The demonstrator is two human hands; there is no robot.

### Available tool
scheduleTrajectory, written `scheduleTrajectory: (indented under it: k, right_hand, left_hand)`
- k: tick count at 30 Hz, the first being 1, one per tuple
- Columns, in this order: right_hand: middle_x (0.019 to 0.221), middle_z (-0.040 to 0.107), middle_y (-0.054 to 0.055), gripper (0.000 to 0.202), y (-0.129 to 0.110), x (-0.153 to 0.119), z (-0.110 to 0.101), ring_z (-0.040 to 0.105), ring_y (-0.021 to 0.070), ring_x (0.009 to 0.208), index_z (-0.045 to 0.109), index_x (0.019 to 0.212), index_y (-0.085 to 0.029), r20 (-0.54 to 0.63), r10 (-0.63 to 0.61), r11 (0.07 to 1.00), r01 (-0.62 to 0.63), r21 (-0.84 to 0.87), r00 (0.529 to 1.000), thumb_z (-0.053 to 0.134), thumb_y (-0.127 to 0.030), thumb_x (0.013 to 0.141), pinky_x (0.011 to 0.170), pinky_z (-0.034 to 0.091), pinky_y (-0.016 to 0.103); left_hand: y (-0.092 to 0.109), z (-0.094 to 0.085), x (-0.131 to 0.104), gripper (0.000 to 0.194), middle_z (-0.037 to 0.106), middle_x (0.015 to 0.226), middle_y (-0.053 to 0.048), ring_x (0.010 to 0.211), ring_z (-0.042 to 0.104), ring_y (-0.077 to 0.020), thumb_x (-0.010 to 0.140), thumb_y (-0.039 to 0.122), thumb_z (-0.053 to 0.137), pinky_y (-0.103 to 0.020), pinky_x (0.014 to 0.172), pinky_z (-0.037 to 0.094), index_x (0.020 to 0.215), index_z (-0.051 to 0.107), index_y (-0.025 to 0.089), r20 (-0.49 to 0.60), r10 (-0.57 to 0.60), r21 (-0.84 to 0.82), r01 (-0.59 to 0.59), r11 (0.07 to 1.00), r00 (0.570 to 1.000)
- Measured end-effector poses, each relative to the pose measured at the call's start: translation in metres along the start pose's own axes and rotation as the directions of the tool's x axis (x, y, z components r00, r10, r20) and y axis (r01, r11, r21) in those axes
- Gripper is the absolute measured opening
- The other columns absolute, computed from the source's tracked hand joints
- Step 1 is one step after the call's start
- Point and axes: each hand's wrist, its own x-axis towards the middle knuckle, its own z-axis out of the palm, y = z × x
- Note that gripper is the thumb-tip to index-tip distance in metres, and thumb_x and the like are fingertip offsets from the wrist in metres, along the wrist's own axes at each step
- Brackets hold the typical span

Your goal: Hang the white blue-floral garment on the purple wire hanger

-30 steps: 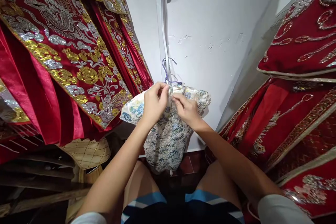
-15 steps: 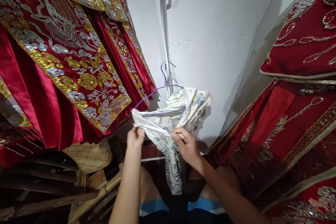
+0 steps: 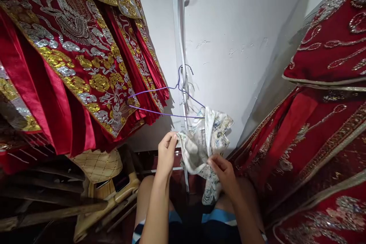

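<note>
A white garment with a blue-grey floral print (image 3: pixel 210 131) hangs by one shoulder from the right end of a purple wire hanger (image 3: pixel 160 90). The hanger's left arm is bare, and its hook sits on a narrow white upright strip (image 3: pixel 183 26) against the wall. My left hand (image 3: pixel 166 150) pinches the garment's left shoulder edge, below the hanger's lower bar. My right hand (image 3: pixel 222 167) is closed on the garment's front near the neckline. The lower part of the cloth dangles above my knees.
Red costumes with gold and silver sequins (image 3: pixel 97 65) hang at the left. More red beaded garments (image 3: pixel 320 65) hang at the right. A wooden chair with a cream quilted cushion (image 3: pixel 98 164) and a dark phone-like object (image 3: pixel 120 183) stand lower left. A white wall (image 3: pixel 234 19) lies ahead.
The garment's left shoulder has come off the hanger's left end. My left hand has drawn it right and slightly down; my right hand has shifted right and down with the cloth.
</note>
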Motion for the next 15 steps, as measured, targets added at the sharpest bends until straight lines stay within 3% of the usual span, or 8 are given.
scheduleTrajectory:
  k: [3, 5, 8, 10, 12, 15]
  right_hand:
    - [0.084, 0.063, 0.007, 0.046, -0.011, 0.01, 0.006, 0.057, 0.0241, 0.08, 0.067, 0.083, -0.024, 0.12, 0.002, 1.0, -0.001, -0.011, 0.993, 0.044, -0.062, 0.095, 0.078, 0.049, 0.039]
    - [0.089, 0.065, 0.007, 0.043, -0.021, 0.018, 0.012, 0.059, 0.0242, 0.084, 0.067, 0.086, -0.024, 0.204, -0.007, 1.0, 0.002, 0.025, 0.979, 0.048, -0.062, 0.093, 0.085, 0.05, 0.04]
    - [0.075, 0.061, 0.002, 0.028, -0.034, 0.033, 0.017, 0.059, 0.0202, 0.073, 0.062, 0.075, -0.023, 0.39, 0.015, 0.994, -0.057, 0.098, 0.921, 0.072, -0.049, 0.081, 0.076, 0.051, 0.036]
    - [0.067, 0.058, -0.001, 0.028, -0.04, 0.042, 0.015, 0.057, 0.0177, 0.065, 0.061, 0.074, -0.021, 0.514, 0.07, 0.969, -0.18, 0.168, 0.855, 0.079, -0.042, 0.073, 0.069, 0.051, 0.033]
    - [0.067, 0.06, -0.001, 0.03, -0.046, 0.053, 0.007, 0.059, 0.018, 0.064, 0.062, 0.08, -0.019, 0.571, 0.132, 0.935, -0.293, 0.199, 0.81, 0.082, -0.039, 0.067, 0.066, 0.051, 0.033]
    - [0.076, 0.066, 0.002, 0.035, -0.062, 0.073, -0.01, 0.063, 0.0199, 0.068, 0.064, 0.089, -0.018, 0.511, 0.223, 0.945, -0.313, 0.096, 0.83, 0.082, -0.032, 0.063, 0.063, 0.051, 0.032]
  left_hand:
    - [0.022, 0.028, -0.013, 0.027, 0.071, 0.1, -0.009, 0.104, 0.066, -0.0253, 0.095, 0.044, 0.054, -0.035, 0.092, 0.05, 0.089, 0.064, 0.019, 0.17, 0.025, -0.024, -0.021, 1.0, 0.985]
    - [0.029, 0.041, -0.017, 0.025, 0.07, 0.101, -0.01, 0.11, 0.064, -0.0267, 0.095, 0.041, 0.056, -0.037, 0.099, 0.048, 0.088, 0.065, 0.019, 0.275, 0.068, 0.006, -0.072, 0.997, 0.959]
    - [0.028, 0.041, -0.013, 0.023, 0.066, 0.105, -0.01, 0.115, 0.06, -0.0261, 0.095, 0.04, 0.057, -0.038, 0.105, 0.043, 0.09, 0.067, 0.02, 0.255, 0.14, 0.063, -0.16, 0.985, 0.957]
    - [0.022, 0.031, -0.008, 0.026, 0.064, 0.11, -0.009, 0.115, 0.059, -0.0252, 0.096, 0.044, 0.055, -0.037, 0.104, 0.044, 0.103, 0.066, 0.022, 0.288, 0.102, 0.091, -0.133, 0.987, 0.952]
    - [0.013, 0.016, -0.007, 0.036, 0.064, 0.113, -0.009, 0.111, 0.06, -0.0243, 0.097, 0.049, 0.051, -0.036, 0.099, 0.047, 0.12, 0.061, 0.023, 0.47, 0.003, 0.104, -0.058, 0.993, 0.883]
    - [-0.004, -0.011, -0.012, 0.04, 0.069, 0.102, -0.007, 0.096, 0.063, -0.0241, 0.097, 0.053, 0.049, -0.033, 0.087, 0.05, 0.115, 0.065, 0.021, 0.717, -0.15, 0.234, -0.032, 0.972, 0.681]
